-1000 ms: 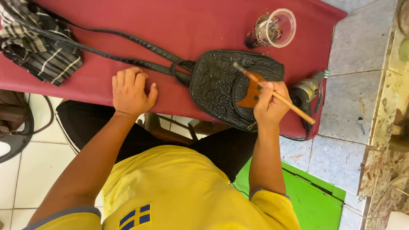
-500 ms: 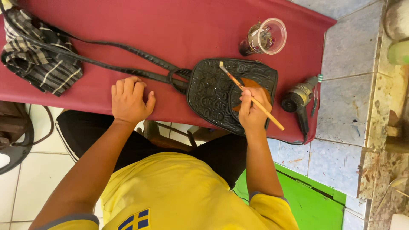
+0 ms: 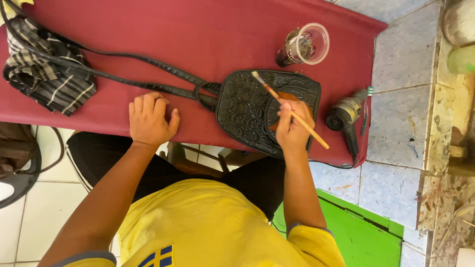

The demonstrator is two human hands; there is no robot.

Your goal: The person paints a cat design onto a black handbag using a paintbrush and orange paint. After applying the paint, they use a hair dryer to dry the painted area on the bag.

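A black embossed leather bag (image 3: pixel 247 111) lies on the dark red cloth of the table (image 3: pixel 198 34), with a brown patch (image 3: pixel 292 97) on its flap. My right hand (image 3: pixel 293 127) rests on the bag and grips a thin wooden paintbrush (image 3: pixel 289 110), whose bristle tip points up-left over the embossed leather. My left hand (image 3: pixel 150 120) lies flat on the red cloth to the left of the bag, fingers together, holding nothing. The bag's long black strap (image 3: pixel 123 69) runs from the bag toward the upper left.
A clear plastic cup (image 3: pixel 307 45) with dark liquid stands behind the bag. A grey power tool (image 3: pixel 346 116) lies at the table's right end. A plaid cloth (image 3: pixel 47 74) sits at the far left. Tiled floor and a green board (image 3: pixel 356 232) lie below.
My right hand has turned the brush, so its tip now points further up-left across the bag. My left hand stays flat on the cloth.
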